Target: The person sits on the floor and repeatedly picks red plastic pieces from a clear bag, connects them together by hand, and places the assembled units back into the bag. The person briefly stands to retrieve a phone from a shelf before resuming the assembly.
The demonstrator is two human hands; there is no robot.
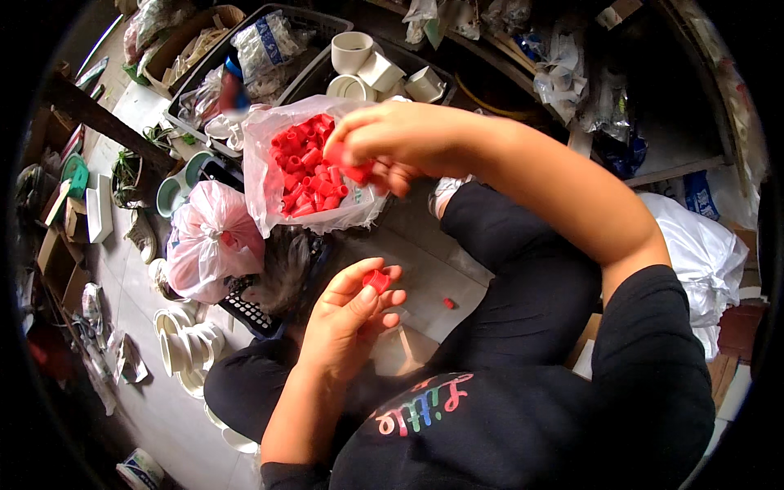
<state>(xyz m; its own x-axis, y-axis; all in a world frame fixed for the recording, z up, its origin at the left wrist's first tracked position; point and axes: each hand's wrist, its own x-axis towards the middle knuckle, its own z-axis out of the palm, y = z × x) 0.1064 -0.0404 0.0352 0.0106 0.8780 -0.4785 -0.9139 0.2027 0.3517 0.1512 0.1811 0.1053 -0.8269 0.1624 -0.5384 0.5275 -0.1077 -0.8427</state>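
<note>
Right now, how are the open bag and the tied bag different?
The open bag gapes wide; the tied bag is knotted shut. The open bag looks whitish; the tied bag looks pinker. The open bag shows red pieces clearly; the tied bag mostly hides its contents. Both look plastic.

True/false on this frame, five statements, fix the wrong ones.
1. The left hand holds a red piece. True.
2. The open bag of red pieces is solid black. False: it is whitish and see-through.
3. The right hand is down at the floor. False: it is up by the open bag.
4. A knotted bag is left of the open one. True.
5. One loose red piece lies on the floor. True.
</note>
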